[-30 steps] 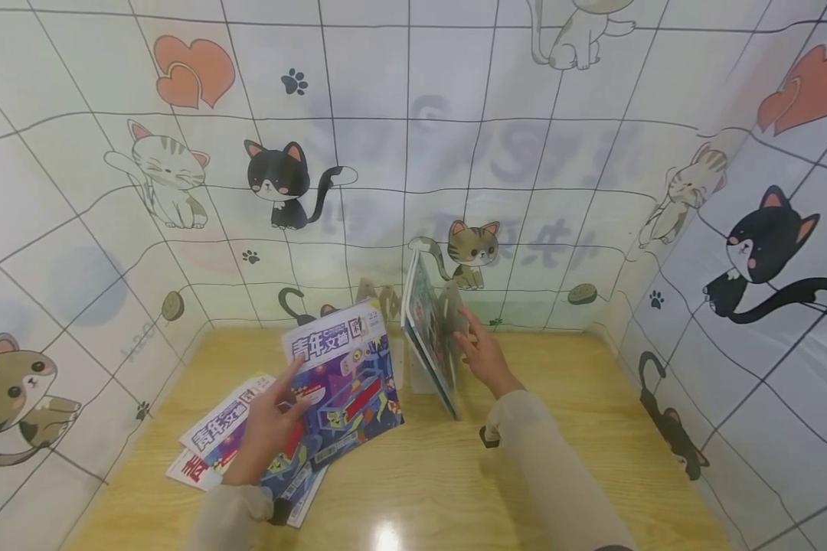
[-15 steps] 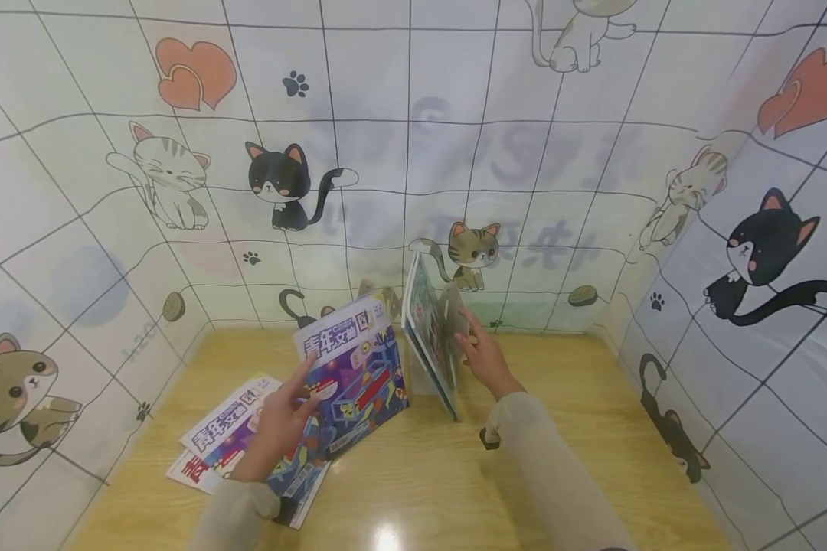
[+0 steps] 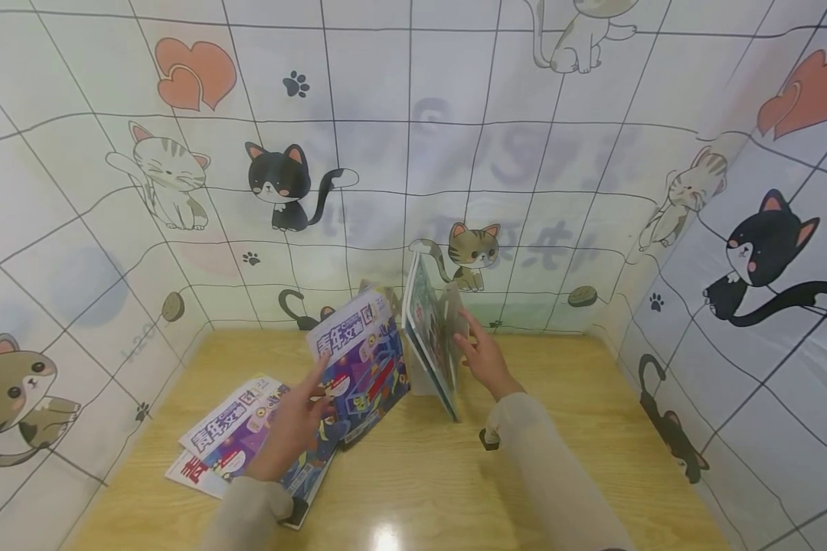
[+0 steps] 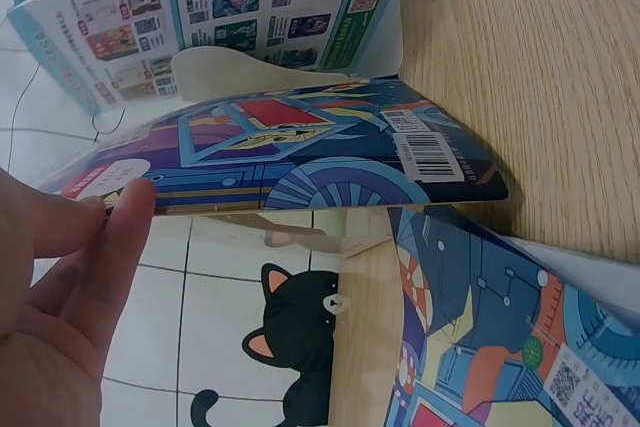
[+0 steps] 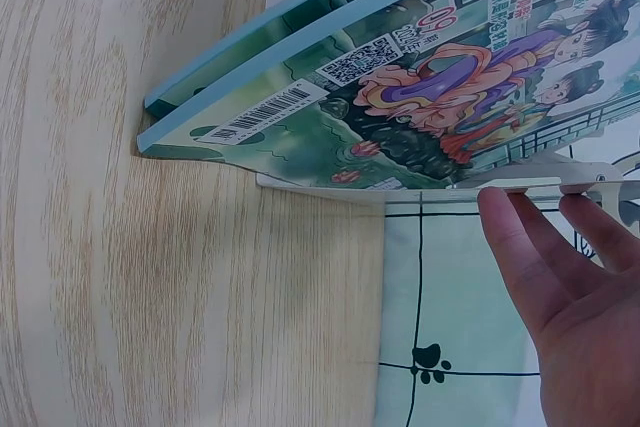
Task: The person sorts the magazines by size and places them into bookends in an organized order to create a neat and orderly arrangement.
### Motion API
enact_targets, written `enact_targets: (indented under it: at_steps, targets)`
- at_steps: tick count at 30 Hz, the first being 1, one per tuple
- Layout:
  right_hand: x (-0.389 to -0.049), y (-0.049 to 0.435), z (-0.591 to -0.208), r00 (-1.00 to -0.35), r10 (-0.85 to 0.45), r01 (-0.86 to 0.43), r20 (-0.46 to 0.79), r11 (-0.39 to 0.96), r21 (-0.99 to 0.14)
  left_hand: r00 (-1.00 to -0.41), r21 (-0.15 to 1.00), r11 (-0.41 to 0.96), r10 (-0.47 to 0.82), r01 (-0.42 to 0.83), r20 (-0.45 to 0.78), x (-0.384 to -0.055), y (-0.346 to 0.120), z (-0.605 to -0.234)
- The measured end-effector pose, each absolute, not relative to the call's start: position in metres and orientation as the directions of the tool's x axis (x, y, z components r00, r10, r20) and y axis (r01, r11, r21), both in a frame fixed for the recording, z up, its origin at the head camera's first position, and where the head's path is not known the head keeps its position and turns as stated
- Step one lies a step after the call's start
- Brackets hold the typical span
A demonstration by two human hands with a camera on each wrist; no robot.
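My left hand (image 3: 295,428) pinches a purple-blue magazine (image 3: 365,367) by its left edge, thumb on one side and fingers on the other in the left wrist view. The magazine stands tilted and slightly bowed, its lower corner near the table. Just right of it, green-covered magazines (image 3: 427,325) with pale blue spines stand upright in a white bookend (image 3: 453,297). My right hand (image 3: 485,360) rests its extended fingertips against the bookend's right panel; the right wrist view shows the fingers (image 5: 520,257) touching that panel's edge.
Further purple magazines (image 3: 227,432) lie fanned on the wooden table (image 3: 413,490) at the left, partly under my left forearm. A cloth wall with printed cats (image 3: 276,184) encloses the back and both sides. The bookend's left panel is partly hidden behind the held magazine.
My left hand has moved the purple-blue magazine rightward, toward the bookend, and it has turned more edge-on. My right hand has stayed at the bookend.
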State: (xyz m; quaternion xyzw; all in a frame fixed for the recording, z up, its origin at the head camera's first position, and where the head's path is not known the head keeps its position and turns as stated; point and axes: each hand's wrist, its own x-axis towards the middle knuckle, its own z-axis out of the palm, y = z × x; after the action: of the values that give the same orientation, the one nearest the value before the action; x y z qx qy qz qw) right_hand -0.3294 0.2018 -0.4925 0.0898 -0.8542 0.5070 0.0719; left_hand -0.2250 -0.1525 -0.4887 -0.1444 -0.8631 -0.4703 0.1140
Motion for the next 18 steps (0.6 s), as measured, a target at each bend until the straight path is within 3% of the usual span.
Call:
enact_targets:
  at_steps: [18]
  targets:
    - [-0.328,0.200,-0.491,-0.968,-0.086,-0.246,0.234,0.475,-0.845,-0.793,0.477,0.720,0.169,0.505,0.585,-0.233,-0.133,-0.490]
